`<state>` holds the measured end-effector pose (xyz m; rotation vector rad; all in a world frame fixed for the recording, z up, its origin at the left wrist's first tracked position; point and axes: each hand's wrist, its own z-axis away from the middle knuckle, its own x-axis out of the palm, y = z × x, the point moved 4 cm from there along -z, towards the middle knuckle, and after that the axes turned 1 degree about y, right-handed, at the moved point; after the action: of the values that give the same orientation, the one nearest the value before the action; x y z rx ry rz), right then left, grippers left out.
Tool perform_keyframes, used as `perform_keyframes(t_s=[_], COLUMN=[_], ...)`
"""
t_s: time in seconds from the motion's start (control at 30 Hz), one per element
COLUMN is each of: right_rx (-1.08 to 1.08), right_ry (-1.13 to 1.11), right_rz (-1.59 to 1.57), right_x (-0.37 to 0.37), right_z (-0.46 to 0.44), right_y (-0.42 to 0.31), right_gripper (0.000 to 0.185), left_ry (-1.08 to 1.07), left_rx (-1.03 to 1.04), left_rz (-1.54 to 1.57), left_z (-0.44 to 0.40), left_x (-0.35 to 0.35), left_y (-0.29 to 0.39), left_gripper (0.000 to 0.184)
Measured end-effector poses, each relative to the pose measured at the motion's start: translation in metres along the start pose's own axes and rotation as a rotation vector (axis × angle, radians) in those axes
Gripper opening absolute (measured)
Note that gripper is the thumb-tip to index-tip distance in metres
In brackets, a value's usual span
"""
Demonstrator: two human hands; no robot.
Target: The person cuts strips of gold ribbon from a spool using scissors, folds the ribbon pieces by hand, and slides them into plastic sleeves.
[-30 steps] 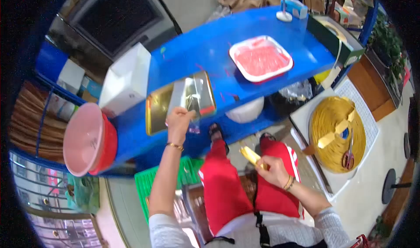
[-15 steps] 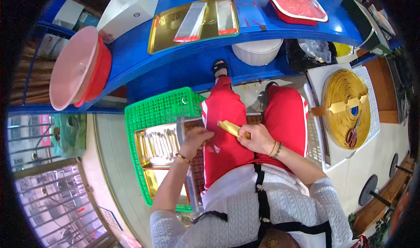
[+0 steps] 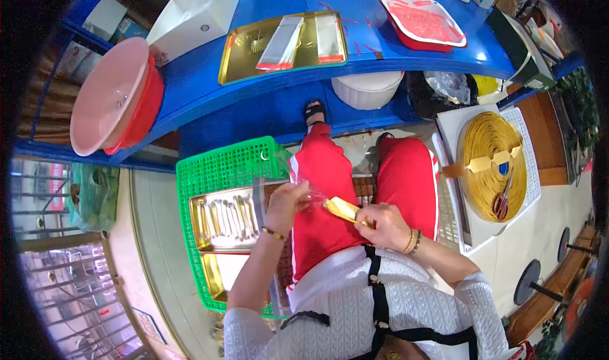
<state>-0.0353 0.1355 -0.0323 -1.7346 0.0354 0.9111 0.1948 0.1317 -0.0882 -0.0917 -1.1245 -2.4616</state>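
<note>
My right hand [image 3: 387,227], over my lap, is closed around a gold-coloured strip or wrapped piece [image 3: 342,209]. Its far end points left towards my other hand. My left hand [image 3: 287,206] pinches a thin clear plastic sleeve [image 3: 313,195], which reaches to the tip of the gold piece; whether the tip is inside it I cannot tell. Left of that hand, a gold tray [image 3: 223,219] with several slim silvery-gold pieces in a row rests on a green plastic basket [image 3: 231,154].
A large coil of gold ribbon [image 3: 491,170] with red-handled scissors [image 3: 500,204] on it lies at the right. On the blue table [image 3: 355,27] are a gold tray [image 3: 238,55] of plastic sleeves and a red-white tray [image 3: 424,22]. Pink basin [image 3: 108,100] stands at left.
My left hand has lifted slightly and drawn the clear plastic to the gold piece's tip. My right hand has moved a little right and down, still holding the gold piece.
</note>
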Motion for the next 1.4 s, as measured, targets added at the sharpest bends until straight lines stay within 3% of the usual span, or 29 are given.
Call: perform_keyframes(t_s=[0.13,0.23,0.33,0.63,0.83,0.93,1.13,1.27,1.37,1.4], right_rx=[0.021,0.026,0.041,0.038,-0.038,-0.048,-0.024,-0.017,0.017,0.004], right_ry=[0.041,0.068,0.093,0.207,0.239,0.241,0.252,0.271,0.218,0.220], right_rz=[0.064,0.102,0.114,0.191,0.137,0.096,0.118,0.036,-0.026,-0.016], right_x=[0.006,0.009,0.011,0.007,0.008,0.010,0.004,0.006,0.011,0.007], right_z=[-0.005,-0.009,-0.012,-0.024,-0.028,-0.029,-0.031,-0.032,-0.036,-0.035], right_y=[-0.001,-0.002,0.000,0.004,-0.002,0.004,0.008,0.001,-0.002,-0.007], right_gripper=[0.010,0.009,0.009,0.009,0.010,0.010,0.008,0.010,0.018,0.024], left_ry=[-0.069,0.022,-0.104,0.043,-0.088,-0.115,-0.174,-0.171,-0.288,-0.235], left_rx=[0.002,0.025,0.030,0.190,0.270,0.239,0.073,0.368,0.203,0.151], left_rz=[0.104,0.079,0.039,0.044,-0.004,0.071,-0.161,0.112,0.332,0.422], left_z=[0.007,0.024,0.005,0.005,-0.005,-0.003,0.007,-0.006,-0.015,-0.015], left_x=[0.017,0.036,0.032,0.056,0.060,0.065,0.066,0.081,0.084,0.089], left_y=[0.004,0.015,-0.003,-0.006,-0.017,-0.016,-0.016,0.010,0.008,0.008], left_gripper=[0.013,0.013,0.014,0.017,0.020,0.022,0.020,0.027,0.032,0.035])
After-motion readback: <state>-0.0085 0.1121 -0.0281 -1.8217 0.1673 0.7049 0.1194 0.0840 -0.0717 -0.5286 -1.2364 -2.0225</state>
